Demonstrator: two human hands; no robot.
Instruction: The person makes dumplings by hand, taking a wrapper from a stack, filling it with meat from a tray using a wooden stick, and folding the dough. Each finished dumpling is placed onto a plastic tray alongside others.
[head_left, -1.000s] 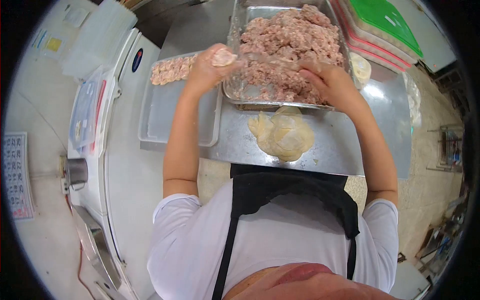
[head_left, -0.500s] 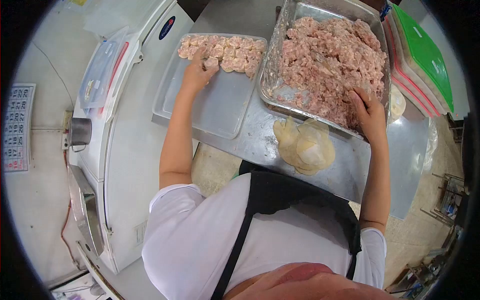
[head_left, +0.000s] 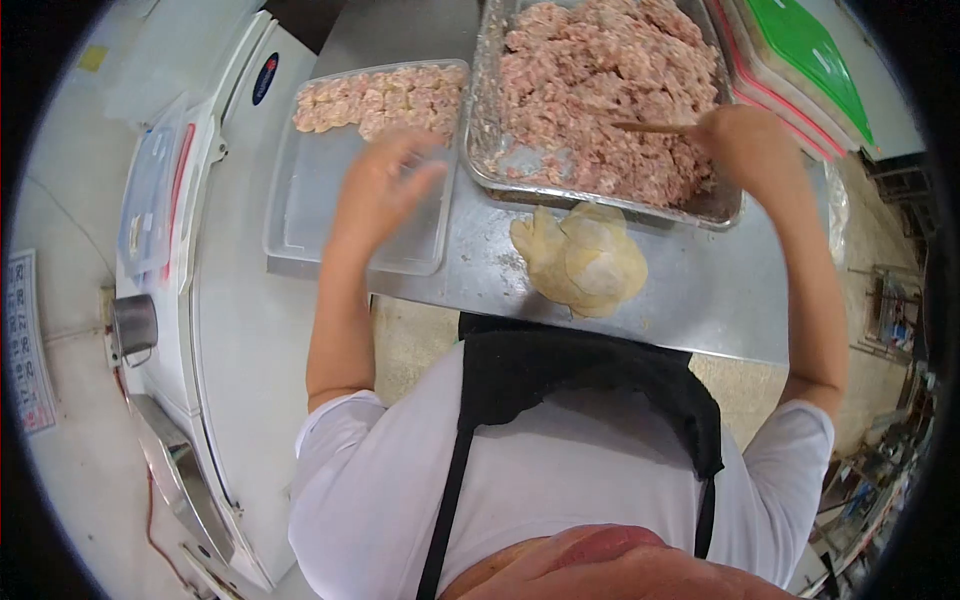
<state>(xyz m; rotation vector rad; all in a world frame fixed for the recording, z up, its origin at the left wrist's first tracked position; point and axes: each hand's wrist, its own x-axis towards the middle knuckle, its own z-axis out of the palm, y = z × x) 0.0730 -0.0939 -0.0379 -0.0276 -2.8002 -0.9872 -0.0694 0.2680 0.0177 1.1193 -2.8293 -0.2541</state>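
My left hand (head_left: 395, 185), blurred, hovers over the translucent tray (head_left: 310, 222) with its fingers apart and nothing in them. Rows of small meat-filled dumplings (head_left: 405, 98) fill the far part of that tray. My right hand (head_left: 735, 140) is closed around a thin wooden stick (head_left: 655, 128), whose tip points left over the ground meat (head_left: 610, 80). The meat lies heaped in a plastic-lined metal pan (head_left: 560, 188). A pile of thin round dough wrappers (head_left: 595, 262) rests on the metal table in front of the pan.
The metal table (head_left: 700, 300) has its near edge at my apron. Stacked containers with a green lid (head_left: 810, 65) stand at the far right. On the left are a white freezer (head_left: 245, 290) and a hanging metal cup (head_left: 135, 325).
My left hand has drawn back from the dumplings toward me. My right hand has lifted, and the stick now shows in it. The camera view has shifted right.
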